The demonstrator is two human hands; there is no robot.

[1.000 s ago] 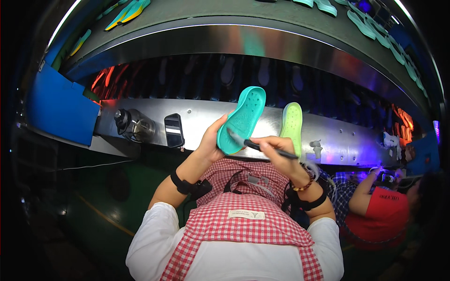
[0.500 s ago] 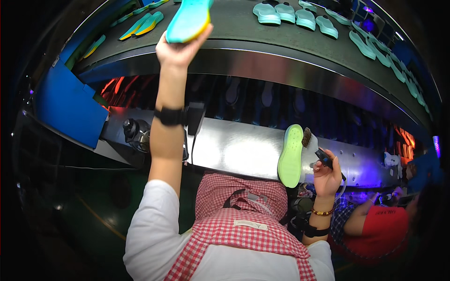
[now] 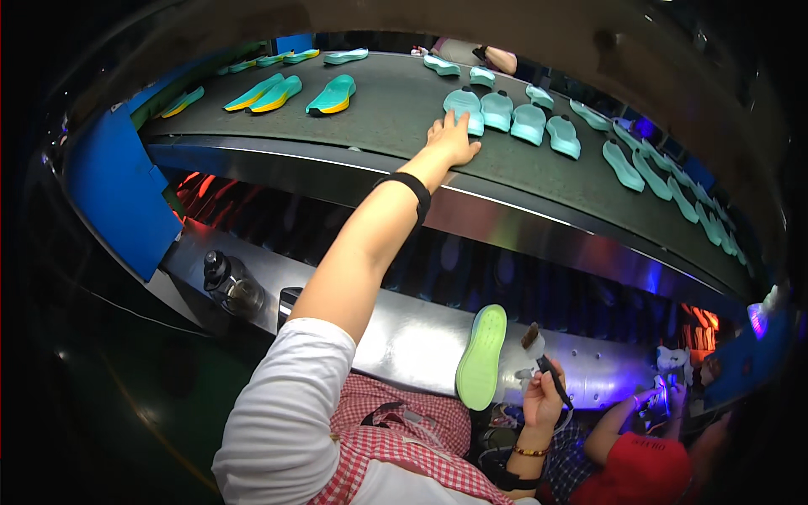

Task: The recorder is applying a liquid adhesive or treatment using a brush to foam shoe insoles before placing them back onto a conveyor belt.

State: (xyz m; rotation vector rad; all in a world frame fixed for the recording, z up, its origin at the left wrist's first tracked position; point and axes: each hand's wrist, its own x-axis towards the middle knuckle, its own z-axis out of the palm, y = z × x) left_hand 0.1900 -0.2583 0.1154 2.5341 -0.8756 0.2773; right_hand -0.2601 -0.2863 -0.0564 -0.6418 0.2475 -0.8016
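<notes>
My left hand (image 3: 453, 143) reaches out over the dark belt. Its fingers are stretched and apart, with the tips over the near end of a pale teal shoe sole (image 3: 462, 103); I cannot tell how firmly they touch it. To the left, a teal and yellow sole (image 3: 333, 95) lies by itself on the belt. A brush (image 3: 552, 377) with a dark handle and brown bristles is gripped in my right hand (image 3: 541, 404), bristles pointing up and away. Beside it, a lime green sole (image 3: 481, 358) rests on the metal shelf, overhanging its near edge.
The dark conveyor belt (image 3: 387, 126) carries several more soles at both sides. A dark bottle (image 3: 230, 282) stands on the metal shelf (image 3: 412, 337) at left. Orange-lit racks lie under the belt. A co-worker in red (image 3: 644, 467) works at right; another person (image 3: 471, 55) is across the belt.
My left hand has let go of the teal and yellow sole, now on the belt, and moved right to a pale teal sole. The brush stays in my right hand. The view has shifted.
</notes>
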